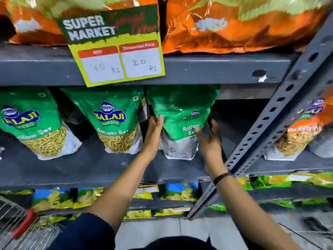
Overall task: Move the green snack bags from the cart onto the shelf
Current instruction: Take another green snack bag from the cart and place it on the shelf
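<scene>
A green snack bag [182, 112] stands upright on the grey middle shelf [111, 170], its back or side panel facing me. My left hand [155, 130] presses flat against its left edge, thumb on the front. My right hand [210, 139] cups its right edge. Both hands hold the bag between them. Two more green snack bags [110, 116] [29, 121] stand to its left on the same shelf, fronts facing out. The wire cart [16, 222] with a red handle shows at the bottom left; its contents are blurred.
A slanted perforated grey upright [270, 121] crosses just right of my right hand. A yellow price sign [115, 55] hangs from the shelf above. Orange bags fill the top shelf [234, 24]. An orange bag [302, 127] stands past the upright. Yellow-green packets line the lower shelves.
</scene>
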The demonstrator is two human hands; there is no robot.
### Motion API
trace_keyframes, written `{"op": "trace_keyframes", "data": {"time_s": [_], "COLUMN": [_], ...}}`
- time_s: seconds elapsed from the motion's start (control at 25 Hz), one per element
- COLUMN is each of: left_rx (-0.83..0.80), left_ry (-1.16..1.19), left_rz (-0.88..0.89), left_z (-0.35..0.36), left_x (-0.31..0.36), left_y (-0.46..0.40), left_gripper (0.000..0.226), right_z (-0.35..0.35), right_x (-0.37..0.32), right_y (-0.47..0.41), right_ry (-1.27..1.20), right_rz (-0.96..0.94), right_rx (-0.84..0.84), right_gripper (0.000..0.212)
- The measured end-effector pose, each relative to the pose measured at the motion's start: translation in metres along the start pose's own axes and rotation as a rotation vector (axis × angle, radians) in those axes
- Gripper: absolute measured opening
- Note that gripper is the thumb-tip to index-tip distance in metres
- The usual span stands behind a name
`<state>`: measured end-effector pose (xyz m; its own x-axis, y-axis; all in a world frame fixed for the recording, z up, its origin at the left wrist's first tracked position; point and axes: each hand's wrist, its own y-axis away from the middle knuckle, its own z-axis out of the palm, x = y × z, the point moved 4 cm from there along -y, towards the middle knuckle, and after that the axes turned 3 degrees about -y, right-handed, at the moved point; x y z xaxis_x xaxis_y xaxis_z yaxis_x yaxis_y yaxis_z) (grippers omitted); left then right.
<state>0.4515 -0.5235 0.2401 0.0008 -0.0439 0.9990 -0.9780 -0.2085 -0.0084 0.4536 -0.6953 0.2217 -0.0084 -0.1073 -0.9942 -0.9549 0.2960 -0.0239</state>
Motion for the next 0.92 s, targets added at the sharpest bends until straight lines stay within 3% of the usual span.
{"op": "trace_keyframes", "data": {"time_s": [0.08,0.12,0.2,0.24,0.32,0.4,0.6,0.72,0.8,0.92], "left_rx": [0.018,0.018,0.102,0.172,0.298,0.314,0.04,0.06,0.084,0.231], "left_ry": [0.087,0.142,0.164,0.107,0.114,0.127,0.069,0.031,0.016,0.007], "left_rz": [-0.101,-0.129,-0.177,-0.195,-0.123,-0.106,-0.126,-0.121,-0.108,-0.018], "left_z": [-0.004,-0.006,-0.005,-0.006,-0.01,-0.006,0.022,0.033,0.033,0.018], "left_x": [-0.018,-0.03,-0.049,-0.04,-0.037,-0.035,-0.034,-0.029,-0.029,-0.036], "left_y": [-0.005,-0.009,-0.02,-0.015,-0.011,-0.009,-0.009,-0.001,0.002,0.005], "left_gripper": [0.075,0.087,0.09,0.092,0.078,0.06,0.053,0.042,0.042,0.034], "right_z": [0.009,0.017,0.028,0.026,0.014,0.008,0.014,0.011,0.011,0.009], "right_x": [0.014,0.017,0.022,0.024,0.026,0.039,0.05,0.048,0.052,0.063], "right_y": [0.047,0.064,0.067,0.056,0.03,0.017,0.02,0.006,0.006,0.026], "right_ry": [-0.233,-0.273,-0.314,-0.326,-0.351,-0.353,-0.277,-0.221,-0.26,-0.257], "right_rz": [0.176,0.302,0.43,0.405,0.321,0.296,0.283,0.284,0.268,0.226], "right_rx": [-0.034,-0.124,-0.267,-0.259,-0.109,-0.036,-0.196,-0.209,-0.134,0.144], "right_gripper": [0.059,0.055,0.055,0.055,0.052,0.052,0.07,0.077,0.06,0.019]}}
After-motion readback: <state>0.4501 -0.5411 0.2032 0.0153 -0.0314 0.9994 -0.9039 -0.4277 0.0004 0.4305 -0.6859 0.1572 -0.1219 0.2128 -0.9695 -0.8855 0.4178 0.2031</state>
